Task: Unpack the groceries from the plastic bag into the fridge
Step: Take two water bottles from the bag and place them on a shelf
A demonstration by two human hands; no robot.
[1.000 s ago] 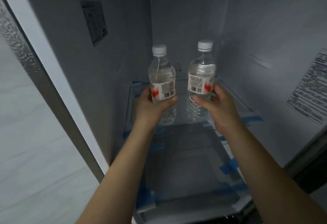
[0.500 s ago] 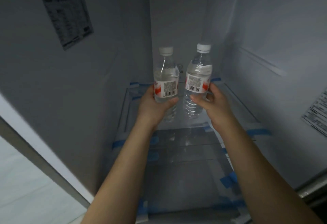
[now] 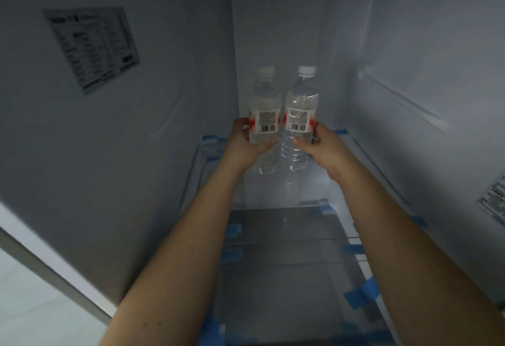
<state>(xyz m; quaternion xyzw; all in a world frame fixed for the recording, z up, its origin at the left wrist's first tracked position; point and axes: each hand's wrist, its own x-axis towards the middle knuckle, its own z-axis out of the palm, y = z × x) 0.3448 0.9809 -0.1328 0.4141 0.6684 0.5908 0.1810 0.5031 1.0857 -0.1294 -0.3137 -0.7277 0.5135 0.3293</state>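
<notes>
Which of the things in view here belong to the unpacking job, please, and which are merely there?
Part of the job:
- left water bottle, gripped by the left hand
- right water bottle, gripped by the right hand
- glass fridge shelf

Merely there:
- printed sticker on the left wall
- label on the right wall
- blue tape strips

two bottles side by side, left bottle [image 3: 264, 116] beside right bottle [image 3: 300, 116], above the shelf [image 3: 289, 236].
</notes>
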